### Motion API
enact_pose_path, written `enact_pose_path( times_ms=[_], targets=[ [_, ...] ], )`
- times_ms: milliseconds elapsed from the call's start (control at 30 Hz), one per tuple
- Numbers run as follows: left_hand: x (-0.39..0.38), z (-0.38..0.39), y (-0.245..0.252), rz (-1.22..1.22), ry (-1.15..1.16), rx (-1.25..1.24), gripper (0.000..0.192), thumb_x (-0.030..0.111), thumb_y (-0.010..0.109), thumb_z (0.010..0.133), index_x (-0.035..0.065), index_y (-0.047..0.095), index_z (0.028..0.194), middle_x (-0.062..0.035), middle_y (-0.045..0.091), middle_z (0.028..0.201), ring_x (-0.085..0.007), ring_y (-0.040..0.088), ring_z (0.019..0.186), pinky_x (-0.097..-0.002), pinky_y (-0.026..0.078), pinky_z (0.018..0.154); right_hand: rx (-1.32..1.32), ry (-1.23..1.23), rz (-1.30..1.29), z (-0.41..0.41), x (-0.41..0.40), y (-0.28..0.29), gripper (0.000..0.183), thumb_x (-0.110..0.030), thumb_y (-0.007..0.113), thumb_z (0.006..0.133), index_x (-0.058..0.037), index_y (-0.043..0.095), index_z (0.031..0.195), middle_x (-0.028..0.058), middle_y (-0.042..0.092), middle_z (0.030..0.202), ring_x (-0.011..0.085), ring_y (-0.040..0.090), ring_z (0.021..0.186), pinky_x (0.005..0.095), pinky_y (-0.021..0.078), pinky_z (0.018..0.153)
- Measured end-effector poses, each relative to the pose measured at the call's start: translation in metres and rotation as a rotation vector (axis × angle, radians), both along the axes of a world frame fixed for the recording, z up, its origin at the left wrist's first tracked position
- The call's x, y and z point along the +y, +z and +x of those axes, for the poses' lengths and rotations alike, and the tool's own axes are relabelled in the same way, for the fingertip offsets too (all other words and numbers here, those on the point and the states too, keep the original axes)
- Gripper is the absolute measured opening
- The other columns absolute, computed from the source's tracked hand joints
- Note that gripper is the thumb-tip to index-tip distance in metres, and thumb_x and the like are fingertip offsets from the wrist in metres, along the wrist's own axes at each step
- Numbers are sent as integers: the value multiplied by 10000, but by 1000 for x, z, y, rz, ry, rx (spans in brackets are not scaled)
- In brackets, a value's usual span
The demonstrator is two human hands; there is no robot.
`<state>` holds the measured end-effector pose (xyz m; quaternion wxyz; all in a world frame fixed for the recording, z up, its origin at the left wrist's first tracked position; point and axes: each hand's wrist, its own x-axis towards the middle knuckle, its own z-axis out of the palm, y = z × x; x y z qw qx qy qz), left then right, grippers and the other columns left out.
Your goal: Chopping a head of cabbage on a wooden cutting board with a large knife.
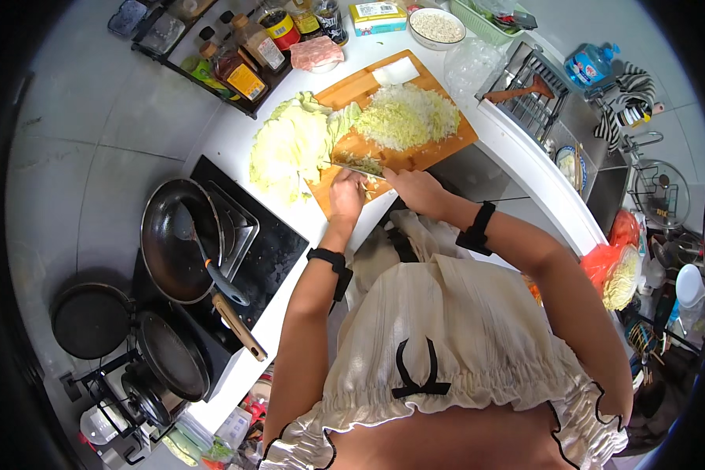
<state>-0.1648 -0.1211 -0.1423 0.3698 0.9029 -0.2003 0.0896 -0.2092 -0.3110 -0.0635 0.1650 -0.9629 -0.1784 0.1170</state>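
My right hand [414, 189] grips a kitchen knife [361, 171], whose blade points left across the near part of the wooden cutting board [461, 139]. Close against the knife's near side, my left hand [348, 192] rests with curled fingers; what lies under them is hidden. Small chopped pale-green pieces [358, 161] lie just beyond the blade, and a few strips sit beside my left fingers. A heap of finely chopped cabbage [408, 117] covers the far right of the board. Whole cabbage leaves [291, 141] are piled over its left edge.
A wok [179, 252] with a spatula stands on the black cooktop [276, 252] at left. Beyond the board are raw meat [317, 53], sauce bottles [241, 73] and a bowl of pale bits [436, 29]. A dish rack [529, 88] and sink [611, 194] are at right.
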Motion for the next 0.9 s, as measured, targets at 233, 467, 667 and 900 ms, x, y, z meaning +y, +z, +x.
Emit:
enact_pose_path(
  times_ms=[233, 467, 667, 900],
  targets=[
    [5, -3, -1, -33, 9, -10, 67, -22, 679, 715, 43, 670, 733, -129, 603, 790, -312, 609, 704, -382, 494, 643, 69, 20, -28, 2, -5, 21, 309, -59, 484, 843, -20, 460, 1148, 195, 651, 808, 367, 662, 770, 456, 530, 670],
    [7, -4, -1, -27, 2, 19, 45, 12, 697, 715, 50, 675, 726, -124, 620, 793, -310, 611, 719, -378, 501, 662, 34, 18, 13, -3, 0, 6, 273, -49, 486, 840, -17, 464, 1110, 202, 648, 832, 366, 663, 771, 451, 531, 658],
    [10, -6, 3, 136, -36, -138, 31, 73, 709, 734, 48, 695, 746, -101, 643, 810, -284, 609, 806, -361, 499, 745, 5, 5, 25, 4, -6, -4, 274, -46, 483, 843, -8, 459, 1113, 195, 650, 843, 372, 663, 782, 448, 536, 668],
    [17, -13, -4, 109, -50, -211, 69, 63, 704, 745, 33, 679, 802, -119, 654, 886, -297, 595, 853, -379, 496, 760, 15, 19, -26, -7, 1, 6, 299, -43, 498, 831, -10, 462, 1126, 191, 653, 794, 363, 668, 727, 443, 544, 642]
  ],
)
